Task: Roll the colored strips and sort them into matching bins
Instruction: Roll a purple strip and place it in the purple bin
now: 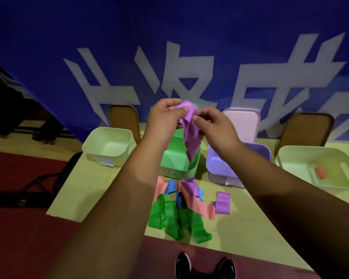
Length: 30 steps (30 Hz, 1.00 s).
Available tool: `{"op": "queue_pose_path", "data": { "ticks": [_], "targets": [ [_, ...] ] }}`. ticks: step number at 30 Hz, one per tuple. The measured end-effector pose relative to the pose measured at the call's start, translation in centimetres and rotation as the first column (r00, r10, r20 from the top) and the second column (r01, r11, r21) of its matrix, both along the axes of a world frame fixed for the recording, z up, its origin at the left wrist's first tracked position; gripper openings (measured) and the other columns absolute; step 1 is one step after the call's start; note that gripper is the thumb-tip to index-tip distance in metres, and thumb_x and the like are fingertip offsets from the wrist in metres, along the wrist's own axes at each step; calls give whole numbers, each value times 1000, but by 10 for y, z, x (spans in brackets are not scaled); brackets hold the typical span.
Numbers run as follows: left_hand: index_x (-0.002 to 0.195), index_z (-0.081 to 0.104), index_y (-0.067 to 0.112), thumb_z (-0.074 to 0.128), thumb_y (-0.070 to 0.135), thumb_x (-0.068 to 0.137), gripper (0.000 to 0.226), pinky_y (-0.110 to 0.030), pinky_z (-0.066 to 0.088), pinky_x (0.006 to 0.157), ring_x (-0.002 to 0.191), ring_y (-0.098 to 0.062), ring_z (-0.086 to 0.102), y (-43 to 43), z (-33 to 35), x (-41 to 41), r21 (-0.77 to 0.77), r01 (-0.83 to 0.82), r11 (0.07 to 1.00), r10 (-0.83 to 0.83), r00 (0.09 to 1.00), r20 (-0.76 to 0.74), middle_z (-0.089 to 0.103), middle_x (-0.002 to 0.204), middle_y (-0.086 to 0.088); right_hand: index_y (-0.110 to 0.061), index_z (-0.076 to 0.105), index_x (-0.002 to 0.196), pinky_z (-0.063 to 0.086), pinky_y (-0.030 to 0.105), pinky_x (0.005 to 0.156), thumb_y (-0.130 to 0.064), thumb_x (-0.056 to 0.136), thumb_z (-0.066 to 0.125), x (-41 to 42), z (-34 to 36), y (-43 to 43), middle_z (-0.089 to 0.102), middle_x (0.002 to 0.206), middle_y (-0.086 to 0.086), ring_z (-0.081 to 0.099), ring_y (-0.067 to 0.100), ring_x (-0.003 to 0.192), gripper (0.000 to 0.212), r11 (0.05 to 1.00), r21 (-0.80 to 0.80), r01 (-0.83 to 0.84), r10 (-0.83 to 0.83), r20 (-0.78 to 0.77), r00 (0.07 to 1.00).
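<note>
Both hands are raised above the table and hold one purple strip (190, 141). My left hand (165, 115) pinches its partly rolled top end, and my right hand (212, 125) pinches it just beside. The strip's loose tail hangs down over the green bin (189, 170). The purple bin (216, 168) stands to the right of the green one. A pile of strips lies on the table below: green ones (169, 216), salmon ones (199, 208), blue ones (171, 188) and another purple one (222, 203).
A pale bin (109, 143) stands at the left. Another pale bin (294, 160) at the right holds a rolled salmon strip (320, 172). A pink lid (242, 121) leans behind the purple bin. Two chair backs and a blue banner stand behind the yellow table (240, 228).
</note>
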<state>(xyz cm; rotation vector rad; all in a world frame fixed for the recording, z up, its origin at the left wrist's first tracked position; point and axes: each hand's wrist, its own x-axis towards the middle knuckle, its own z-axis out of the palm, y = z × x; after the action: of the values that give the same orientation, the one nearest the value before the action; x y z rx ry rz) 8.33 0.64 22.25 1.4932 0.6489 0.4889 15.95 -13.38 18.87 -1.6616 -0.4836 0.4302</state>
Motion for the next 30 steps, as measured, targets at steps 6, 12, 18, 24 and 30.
{"op": "queue_pose_path", "data": {
  "ticks": [6,12,18,24,30],
  "targets": [
    [116,76,12,68,13,106,13,-36,64,81,86,-22,76,-17,39,5,-15,133,991,-133,991,6,81,101,-12,-22,76,95,62,55,92,-33,101,69,13,43,-20,77,94,0,74,27,94,14,998,1,64,-64,99,993],
    [128,73,5,59,36,111,38,-32,60,79,87,-20,66,-33,44,17,-70,282,957,-285,958,-26,75,102,-14,-16,72,94,60,56,95,-29,99,61,29,60,-39,73,83,1,70,20,82,18,994,-10,110,-109,78,991],
    [132,70,5,81,15,93,42,-41,59,96,104,-24,74,-47,24,29,-48,421,906,-415,905,94,74,118,-15,-22,71,95,61,50,92,-34,103,57,40,58,-60,77,92,3,73,25,88,20,988,-46,145,-141,80,987],
    [119,72,5,69,5,104,16,-41,61,100,104,-27,72,-72,15,42,-6,355,935,-353,932,81,75,110,-15,-27,70,100,59,53,94,-39,106,55,47,45,-87,75,100,-2,70,27,100,20,979,-111,171,-161,88,983],
    [119,60,14,52,16,114,9,-54,58,104,97,-31,74,-95,16,55,-187,320,929,-297,944,141,76,104,-14,-31,64,103,61,53,85,-43,109,50,58,47,-106,70,104,1,69,34,100,19,968,-149,202,-193,73,979]
  ]
}}
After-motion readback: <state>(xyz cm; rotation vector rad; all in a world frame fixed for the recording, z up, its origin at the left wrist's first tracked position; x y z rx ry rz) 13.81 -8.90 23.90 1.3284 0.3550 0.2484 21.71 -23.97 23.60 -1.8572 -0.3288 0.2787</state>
